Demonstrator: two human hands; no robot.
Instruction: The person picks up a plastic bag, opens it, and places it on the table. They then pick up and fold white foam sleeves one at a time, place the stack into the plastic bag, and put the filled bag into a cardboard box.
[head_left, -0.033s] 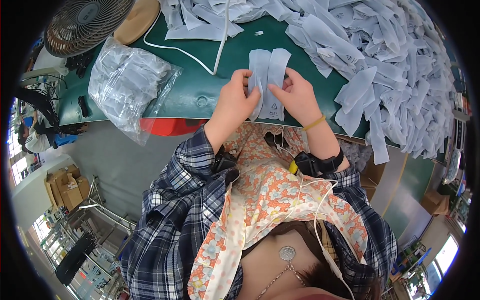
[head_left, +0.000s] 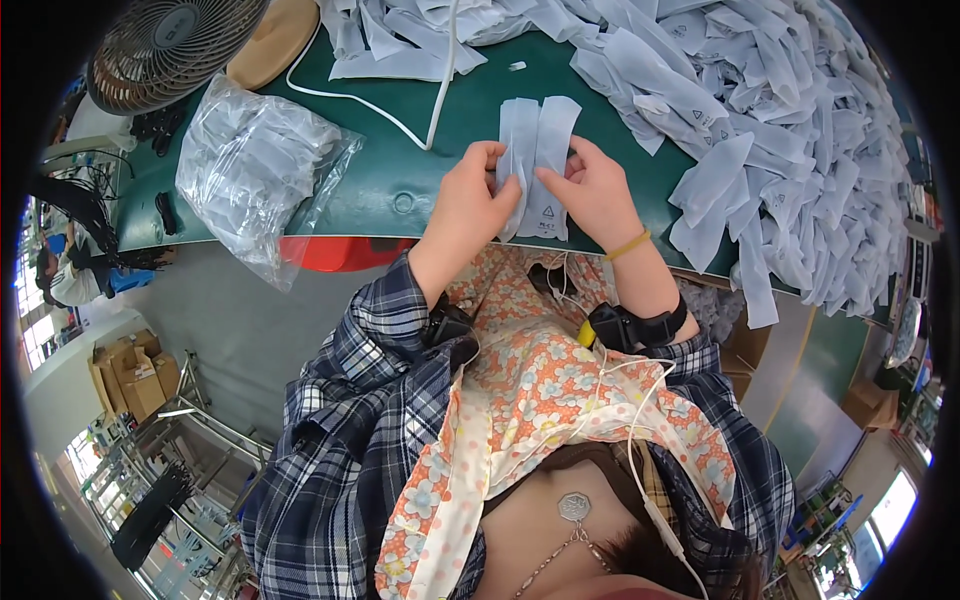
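Observation:
Both my hands hold a small stack of flat white pouches (head_left: 537, 150) upright over the near edge of the green table (head_left: 390, 170). My left hand (head_left: 472, 205) grips the stack's left edge with fingers curled around it. On the right edge sits my right hand (head_left: 592, 190), its thumb pressed on the front pouch. A yellow band circles my right wrist.
A large heap of loose white pouches (head_left: 790, 130) covers the table's right and far side. A clear plastic bag of pouches (head_left: 255, 165) lies at the left. A fan (head_left: 165, 45), a tan round object (head_left: 275, 35) and a white cable (head_left: 400, 110) sit at the far left.

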